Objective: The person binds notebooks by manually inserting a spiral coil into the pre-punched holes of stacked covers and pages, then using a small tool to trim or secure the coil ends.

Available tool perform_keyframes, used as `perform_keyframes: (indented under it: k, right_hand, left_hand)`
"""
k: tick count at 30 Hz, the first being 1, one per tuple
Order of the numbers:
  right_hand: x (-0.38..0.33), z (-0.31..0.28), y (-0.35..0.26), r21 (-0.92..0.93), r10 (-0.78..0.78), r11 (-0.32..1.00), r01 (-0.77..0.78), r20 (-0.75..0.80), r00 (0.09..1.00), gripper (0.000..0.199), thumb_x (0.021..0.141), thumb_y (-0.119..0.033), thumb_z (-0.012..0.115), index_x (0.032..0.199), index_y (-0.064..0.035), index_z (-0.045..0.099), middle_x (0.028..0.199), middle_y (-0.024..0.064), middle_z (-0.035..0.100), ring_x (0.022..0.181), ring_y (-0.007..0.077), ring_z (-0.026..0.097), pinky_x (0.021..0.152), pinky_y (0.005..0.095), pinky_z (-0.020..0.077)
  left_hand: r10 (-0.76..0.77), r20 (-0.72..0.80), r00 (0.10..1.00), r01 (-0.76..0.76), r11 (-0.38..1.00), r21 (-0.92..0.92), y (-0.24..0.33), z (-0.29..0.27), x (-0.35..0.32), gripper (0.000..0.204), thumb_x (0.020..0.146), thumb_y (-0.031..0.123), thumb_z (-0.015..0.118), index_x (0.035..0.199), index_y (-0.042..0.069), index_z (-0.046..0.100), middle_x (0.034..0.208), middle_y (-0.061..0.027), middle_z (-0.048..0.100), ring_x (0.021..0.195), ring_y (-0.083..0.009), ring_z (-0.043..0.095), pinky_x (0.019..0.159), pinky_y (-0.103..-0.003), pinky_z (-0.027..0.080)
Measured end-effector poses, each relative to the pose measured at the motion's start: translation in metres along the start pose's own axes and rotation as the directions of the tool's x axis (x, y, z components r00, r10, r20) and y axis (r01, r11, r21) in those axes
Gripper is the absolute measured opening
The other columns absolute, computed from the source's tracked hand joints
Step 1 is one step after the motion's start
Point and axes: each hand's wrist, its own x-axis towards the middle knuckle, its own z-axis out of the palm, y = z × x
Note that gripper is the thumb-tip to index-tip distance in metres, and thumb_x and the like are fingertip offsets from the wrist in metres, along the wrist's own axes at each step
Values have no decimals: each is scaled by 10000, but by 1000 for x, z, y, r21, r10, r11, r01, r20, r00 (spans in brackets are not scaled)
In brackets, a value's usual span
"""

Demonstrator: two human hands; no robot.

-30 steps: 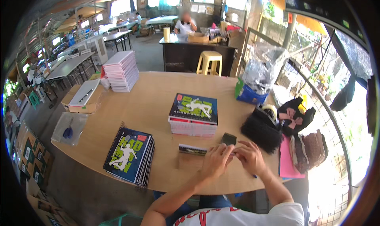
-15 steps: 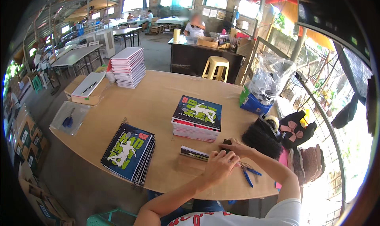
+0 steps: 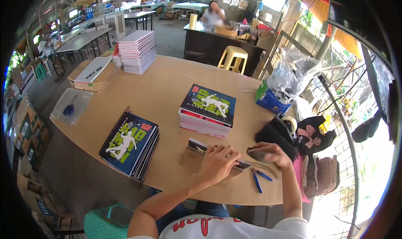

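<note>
My left hand [image 3: 218, 165] is closed on a notebook [image 3: 197, 145] standing on its long edge near the front of the table; most of the notebook is hidden behind the fingers. From its right end a wire coil [image 3: 261, 167] runs out across the table. My right hand [image 3: 272, 153], held just above the coil, grips a dark, flat block [image 3: 256, 154] whose exact kind I cannot make out. Below the coil lie blue-handled pliers [image 3: 258, 179]. Left of my hands is a stack of coil-bound notebooks [image 3: 130, 144], and beyond them a taller stack of covered books [image 3: 208, 109].
A tall stack of white books [image 3: 136, 52] stands at the far left of the table [image 3: 167, 84]. Scissors [image 3: 70, 107] lie on a clear plastic sheet. On the right are a blue box [image 3: 272, 100], a tape dispenser [image 3: 288, 126] and a black bristly bundle [image 3: 274, 134].
My right hand has pulled away to the right from my left hand, carrying the dark block. More of the wire coil shows. My left hand stays at the standing notebook.
</note>
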Motion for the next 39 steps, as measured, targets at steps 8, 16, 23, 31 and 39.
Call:
perform_keyframes:
  k: [8, 16, 23, 31, 39]
  right_hand:
    - [-6, -17, 22, 273, -158, 951, 146, 23, 987, 678, 822, -528, 681, 1172, 50, 726, 1155, 206, 687, 1065, 282, 634, 979, 365, 464]
    - [7, -6, 33, 131, -123, 987, 95, 222, 967, 658, 819, -501, 709, 1177, 50, 722, 1141, 197, 690, 1099, 290, 631, 964, 375, 465]
    - [20, 4, 31, -289, 21, 957, 19, 136, 990, 533, 870, -398, 680, 1137, 60, 732, 1091, 193, 726, 1081, 282, 647, 948, 376, 489]
    - [22, 12, 32, -350, 112, 932, -95, 28, 993, 492, 912, -395, 646, 1155, 23, 736, 1185, 211, 687, 1080, 304, 647, 955, 377, 480]
    - [25, 11, 33, 93, -45, 995, 35, 113, 993, 568, 867, -454, 687, 1144, 41, 731, 1098, 181, 734, 1026, 259, 680, 903, 388, 529]
  left_hand:
    - [75, -60, 995, -78, 995, -58, 0, 6, 1, 149, 870, 218, 737, 972, 147, 654, 976, 10, 626, 934, -228, 621, 886, -413, 436]
    - [55, -51, 997, -60, 991, -121, 1, 6, 3, 257, 852, 193, 759, 1046, 127, 604, 977, -16, 602, 956, -254, 626, 864, -433, 466]
    - [38, -11, 999, -39, 983, -179, -8, 5, 5, 286, 855, 198, 758, 1057, 119, 572, 1006, -44, 598, 979, -282, 630, 864, -448, 482]
    - [-30, -25, 999, 29, 997, -65, -14, -1, -7, 261, 839, 268, 774, 1006, 151, 611, 980, -17, 617, 984, -271, 635, 953, -503, 428]
    - [-68, -129, 989, 77, 995, 65, -11, -15, -5, 245, 808, 312, 788, 969, 200, 642, 1008, 19, 648, 1056, -232, 601, 1097, -709, 184]
